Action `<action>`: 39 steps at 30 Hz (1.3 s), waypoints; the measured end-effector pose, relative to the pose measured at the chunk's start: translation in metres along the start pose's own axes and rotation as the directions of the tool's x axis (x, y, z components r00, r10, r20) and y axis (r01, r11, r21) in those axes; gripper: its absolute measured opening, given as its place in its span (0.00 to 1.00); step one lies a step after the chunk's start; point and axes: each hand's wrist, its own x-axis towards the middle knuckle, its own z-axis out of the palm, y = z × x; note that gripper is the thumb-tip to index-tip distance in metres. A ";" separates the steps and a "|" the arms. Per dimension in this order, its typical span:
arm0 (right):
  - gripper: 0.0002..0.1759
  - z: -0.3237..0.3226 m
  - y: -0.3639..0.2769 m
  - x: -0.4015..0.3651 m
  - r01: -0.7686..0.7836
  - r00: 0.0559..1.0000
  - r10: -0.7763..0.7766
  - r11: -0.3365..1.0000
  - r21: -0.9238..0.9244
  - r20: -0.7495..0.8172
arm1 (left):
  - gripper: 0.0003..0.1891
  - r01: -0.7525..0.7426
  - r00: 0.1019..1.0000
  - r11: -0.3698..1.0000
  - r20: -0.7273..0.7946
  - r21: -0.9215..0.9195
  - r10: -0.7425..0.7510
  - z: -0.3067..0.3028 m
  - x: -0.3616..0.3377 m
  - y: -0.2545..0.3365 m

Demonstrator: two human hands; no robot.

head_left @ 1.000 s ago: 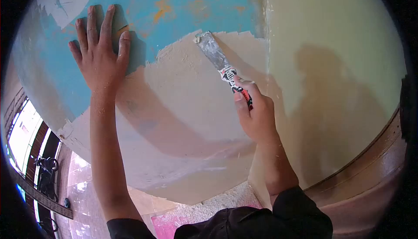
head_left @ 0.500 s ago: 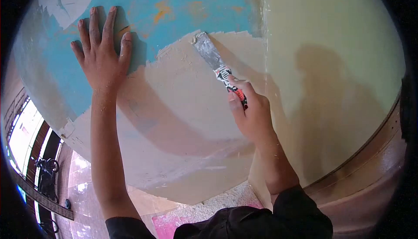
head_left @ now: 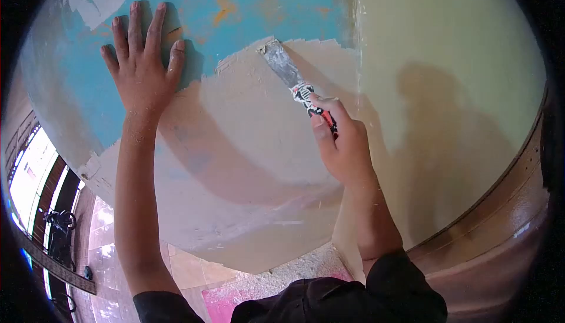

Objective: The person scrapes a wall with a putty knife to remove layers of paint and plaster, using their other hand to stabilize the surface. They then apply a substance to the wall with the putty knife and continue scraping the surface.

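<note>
My right hand (head_left: pixel 344 143) grips the red-and-white handle of a metal scraper (head_left: pixel 289 73). Its blade tip lies against the wall where blue paint (head_left: pixel 247 11) meets the bare beige patch (head_left: pixel 247 140). My left hand (head_left: pixel 141 67) is pressed flat on the blue paint to the left, fingers spread, holding nothing. Both forearms reach up from black sleeves at the bottom.
A corner runs down the wall at centre right, with a pale yellow-green face (head_left: pixel 447 87) beyond it. A brown wooden band (head_left: pixel 500 217) curves along the lower right. Tiled floor (head_left: pixel 118 246), a pink patch (head_left: pixel 220 302) and a dark railing (head_left: pixel 53 240) lie below left.
The scraper blade has slid slightly up along the paint edge. My left hand has shifted a little higher and to the right on the blue paint.
</note>
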 end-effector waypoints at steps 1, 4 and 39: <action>0.16 -0.001 -0.001 0.000 -0.004 1.000 0.004 0.999 0.041 -0.001 | 0.32 -0.011 1.000 1.000 0.005 0.000 0.011 -0.001 0.000 -0.001; 0.16 0.000 0.004 -0.002 -0.020 1.000 0.020 1.000 0.012 -0.010 | 0.31 -0.043 0.999 0.999 -0.002 -0.006 0.043 -0.004 0.002 -0.006; 0.24 0.029 0.028 -0.001 0.190 0.942 -0.231 0.965 -0.181 -0.243 | 0.29 -0.067 0.997 0.996 0.035 0.067 0.064 -0.010 -0.001 -0.027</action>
